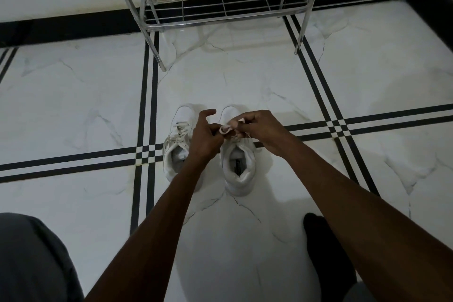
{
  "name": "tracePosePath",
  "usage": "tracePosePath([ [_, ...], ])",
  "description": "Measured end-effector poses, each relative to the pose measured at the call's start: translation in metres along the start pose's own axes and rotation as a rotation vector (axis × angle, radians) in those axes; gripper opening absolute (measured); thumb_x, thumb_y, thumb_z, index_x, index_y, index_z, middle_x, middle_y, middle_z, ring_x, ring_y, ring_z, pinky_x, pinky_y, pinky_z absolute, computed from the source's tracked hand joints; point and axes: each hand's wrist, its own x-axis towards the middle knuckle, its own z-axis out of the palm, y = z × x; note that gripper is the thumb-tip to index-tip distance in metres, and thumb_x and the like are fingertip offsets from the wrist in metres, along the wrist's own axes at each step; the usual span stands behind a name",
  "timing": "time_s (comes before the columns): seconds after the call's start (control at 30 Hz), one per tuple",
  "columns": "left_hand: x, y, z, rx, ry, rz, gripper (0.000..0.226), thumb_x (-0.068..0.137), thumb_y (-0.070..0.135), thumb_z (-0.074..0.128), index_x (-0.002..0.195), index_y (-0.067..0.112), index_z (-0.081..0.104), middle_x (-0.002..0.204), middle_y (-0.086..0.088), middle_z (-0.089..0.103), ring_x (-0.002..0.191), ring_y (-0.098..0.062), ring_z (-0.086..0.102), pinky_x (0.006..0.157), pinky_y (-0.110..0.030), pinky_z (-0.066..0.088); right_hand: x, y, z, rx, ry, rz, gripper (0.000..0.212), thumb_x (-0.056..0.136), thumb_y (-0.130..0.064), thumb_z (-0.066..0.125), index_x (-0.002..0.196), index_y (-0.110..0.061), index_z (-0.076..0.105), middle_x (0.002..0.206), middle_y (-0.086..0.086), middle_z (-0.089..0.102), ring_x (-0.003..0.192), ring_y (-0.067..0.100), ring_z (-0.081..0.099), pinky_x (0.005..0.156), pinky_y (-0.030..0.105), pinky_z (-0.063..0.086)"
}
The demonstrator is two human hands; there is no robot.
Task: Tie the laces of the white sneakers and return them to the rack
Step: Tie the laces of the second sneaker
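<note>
Centrally, both hands (230, 130) pinching right sneaker's (236, 162) laces (225, 129), rack (220, 7) well apart.

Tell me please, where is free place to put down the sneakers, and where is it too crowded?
The wire shelf of the rack is bare. The floor between the rack's legs and the sneaker toes is also open, as are the tiles on both sides. It is crowded where the left hand and right hand hold the laces over the right sneaker, beside the left sneaker.
</note>
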Motion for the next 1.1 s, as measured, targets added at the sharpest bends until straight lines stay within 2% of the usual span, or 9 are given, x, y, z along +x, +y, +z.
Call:
tracePosePath([
  [0.13, 0.000, 0.002, 0.000, 0.041, 0.031, 0.061, 0.036, 0.094, 0.009, 0.065, 0.128, 0.015, 0.057, 0.096, -0.008, 0.079, 0.090, -0.024, 0.076, 0.056, -0.029, 0.060, 0.002, -0.011, -0.008, -0.541, -0.007, -0.193, 0.012, 0.074, -0.013, 0.085, 0.085, -0.018, 0.082, 0.073, -0.003, 0.074, 0.065, 0.016, 0.072, 0.065, 0.022, 0.057],
  [0.23, -0.003, 0.003, 0.001, -0.017, 0.028, 0.051, 0.030, 0.098, 0.013, 0.060, 0.127, 0.016, 0.061, 0.099, -0.007, 0.079, 0.089, -0.020, 0.077, 0.064, -0.037, 0.063, 0.008, -0.011, 0.000, -0.752, 0.104, -0.305, 0.008, 0.072, -0.020, 0.085, 0.079, -0.024, 0.082, 0.080, 0.000, 0.075, 0.072, 0.018, 0.070, 0.066, 0.032, 0.059],
  [0.3, -0.003, 0.004, 0.000, -0.093, -0.013, 0.017, 0.029, 0.103, 0.017, 0.053, 0.131, 0.020, 0.060, 0.107, -0.003, 0.079, 0.095, -0.017, 0.076, 0.066, -0.034, 0.063, 0.006, -0.008, 0.005, -0.780, 0.200, -0.327, 0.005, 0.073, -0.021, 0.082, 0.077, -0.024, 0.080, 0.080, -0.002, 0.074, 0.072, 0.017, 0.069, 0.065, 0.034, 0.058],
  [0.43, 0.001, 0.003, -0.001, -0.083, -0.113, 0.080, 0.048, 0.098, -0.004, 0.044, 0.138, 0.017, 0.056, 0.118, -0.003, 0.075, 0.091, -0.010, 0.074, 0.072, -0.028, 0.056, 0.000, -0.001, 0.009, -0.599, 0.288, -0.338, 0.006, 0.074, -0.012, 0.077, 0.074, -0.018, 0.076, 0.074, -0.003, 0.073, 0.067, 0.012, 0.068, 0.064, 0.033, 0.059],
  [0.53, 0.003, 0.003, 0.001, -0.076, -0.171, 0.072, 0.057, 0.092, -0.015, 0.042, 0.140, 0.012, 0.056, 0.121, -0.009, 0.073, 0.095, -0.016, 0.073, 0.072, -0.027, 0.057, -0.001, -0.003, 0.007, -0.427, 0.295, -0.274, 0.005, 0.074, -0.010, 0.080, 0.075, -0.014, 0.078, 0.069, -0.006, 0.073, 0.058, 0.003, 0.067, 0.059, 0.020, 0.055],
  [0.67, 0.009, 0.003, 0.006, 0.105, -0.080, 0.112, 0.029, 0.096, 0.003, 0.059, 0.117, 0.015, 0.075, 0.108, -0.006, 0.077, 0.096, -0.022, 0.075, 0.082, -0.048, 0.063, -0.007, -0.006, -0.001, -0.280, 0.273, -0.175, 0.015, 0.070, -0.016, 0.087, 0.080, -0.009, 0.079, 0.074, 0.002, 0.076, 0.049, 0.011, 0.068, 0.049, 0.015, 0.051],
  [0.77, 0.014, 0.001, 0.006, 0.243, -0.006, 0.153, 0.021, 0.092, 0.009, 0.066, 0.103, 0.019, 0.081, 0.096, 0.002, 0.076, 0.095, -0.021, 0.073, 0.076, -0.053, 0.063, -0.010, -0.004, -0.008, -0.233, 0.239, -0.088, 0.017, 0.069, -0.017, 0.089, 0.083, -0.011, 0.080, 0.074, 0.004, 0.076, 0.053, 0.013, 0.069, 0.049, 0.017, 0.052],
  [0.9, 0.013, 0.001, -0.001, 0.445, 0.092, 0.273, 0.020, 0.088, 0.010, 0.068, 0.094, 0.023, 0.082, 0.084, 0.007, 0.076, 0.094, -0.021, 0.070, 0.085, -0.050, 0.057, -0.015, 0.004, -0.025, -0.096, 0.200, 0.078, 0.023, 0.065, -0.024, 0.092, 0.082, -0.014, 0.080, 0.087, 0.006, 0.079, 0.083, 0.015, 0.075, 0.070, 0.027, 0.061],
  [1.1, 0.011, -0.018, -0.024, 0.755, 0.200, 0.209, 0.016, 0.088, 0.023, 0.065, 0.092, 0.033, 0.078, 0.091, 0.007, 0.076, 0.108, -0.022, 0.057, 0.098, -0.057, 0.037, -0.024, 0.026, -0.050, -0.036, 0.290, 0.374, 0.027, 0.073, -0.026, 0.085, 0.091, -0.006, 0.078, 0.096, 0.011, 0.078, 0.080, 0.013, 0.067, 0.077, 0.029, 0.056],
])
